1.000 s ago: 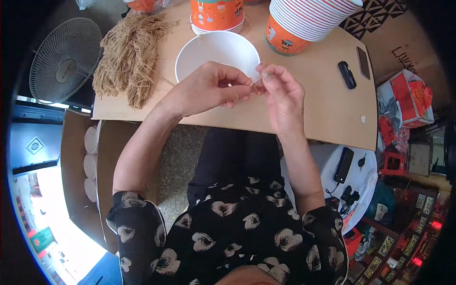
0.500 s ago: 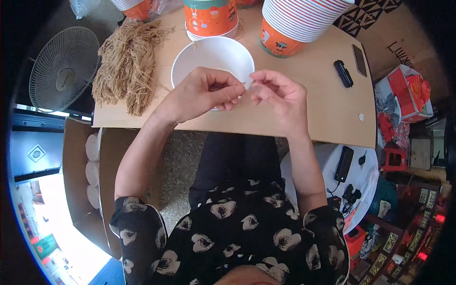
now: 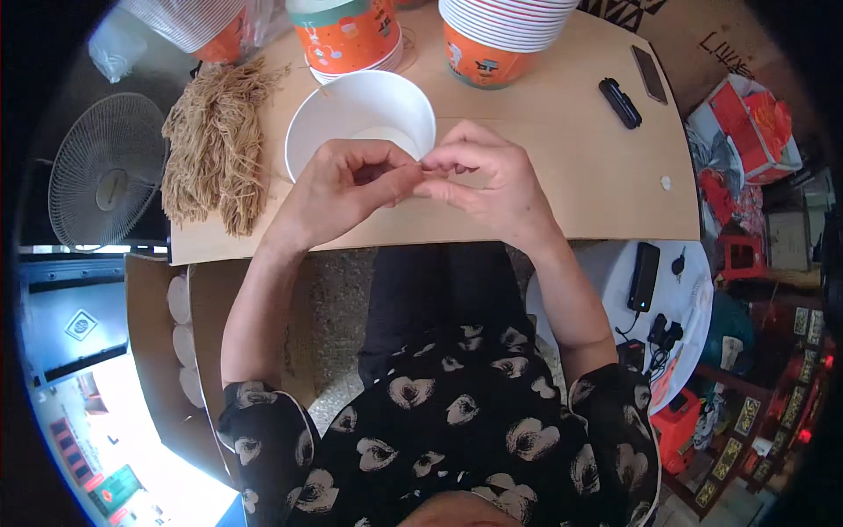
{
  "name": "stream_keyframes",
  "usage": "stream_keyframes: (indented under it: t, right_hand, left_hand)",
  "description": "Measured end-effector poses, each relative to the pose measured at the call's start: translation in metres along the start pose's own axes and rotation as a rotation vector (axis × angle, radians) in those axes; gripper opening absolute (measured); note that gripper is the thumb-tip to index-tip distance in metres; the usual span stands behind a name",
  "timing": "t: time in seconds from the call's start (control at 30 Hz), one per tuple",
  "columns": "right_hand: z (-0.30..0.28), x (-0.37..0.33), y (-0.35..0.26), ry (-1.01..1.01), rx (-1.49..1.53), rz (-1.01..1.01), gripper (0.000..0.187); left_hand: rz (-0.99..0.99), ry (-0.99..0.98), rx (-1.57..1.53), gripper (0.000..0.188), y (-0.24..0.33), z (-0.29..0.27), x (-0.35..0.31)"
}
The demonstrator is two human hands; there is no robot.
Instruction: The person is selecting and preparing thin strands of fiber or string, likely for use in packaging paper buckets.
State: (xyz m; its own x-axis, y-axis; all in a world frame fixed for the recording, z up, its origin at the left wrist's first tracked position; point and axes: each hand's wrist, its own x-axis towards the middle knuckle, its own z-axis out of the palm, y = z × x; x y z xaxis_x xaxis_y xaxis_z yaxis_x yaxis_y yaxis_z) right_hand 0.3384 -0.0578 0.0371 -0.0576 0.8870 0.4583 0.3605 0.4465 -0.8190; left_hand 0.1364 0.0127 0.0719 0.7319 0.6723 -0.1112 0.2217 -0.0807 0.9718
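My left hand (image 3: 347,193) and my right hand (image 3: 496,184) meet over the near side of a white paper bucket (image 3: 307,123). Thumb and forefinger are pinched on each hand, with the fingertips touching each other. Whatever lies between them is too small to make out. The open mouth of the bucket faces up, and part of its near rim is hidden behind my left hand. To the left lies a thick bundle of tan strings (image 3: 215,145) on the wooden table (image 3: 597,189).
Behind the bucket stand orange-and-green paper buckets (image 3: 347,39) and a tall nested stack (image 3: 492,53). A black clip-like object (image 3: 620,103) and a phone (image 3: 649,74) lie at the right. A fan (image 3: 110,176) and a cardboard box (image 3: 158,351) of white cups are on the left.
My right hand has come in leftward against the left one, closing the small gap between the fingertips. The whole view has shifted slightly, so the table items appear further left.
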Motion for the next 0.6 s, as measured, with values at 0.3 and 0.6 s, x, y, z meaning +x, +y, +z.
stream_keyframes:
  t: [0.3,0.6]
  right_hand:
    - [-0.019,-0.013,0.004,-0.022,0.156,0.11,0.011]
    - [-0.007,-0.005,0.005,0.103,0.551,0.163,0.009]
  left_hand:
    - [0.001,-0.021,0.048,0.018,-0.001,0.0,0.002]
    - [0.003,-0.143,-0.076,0.025,-0.002,-0.009,0.004]
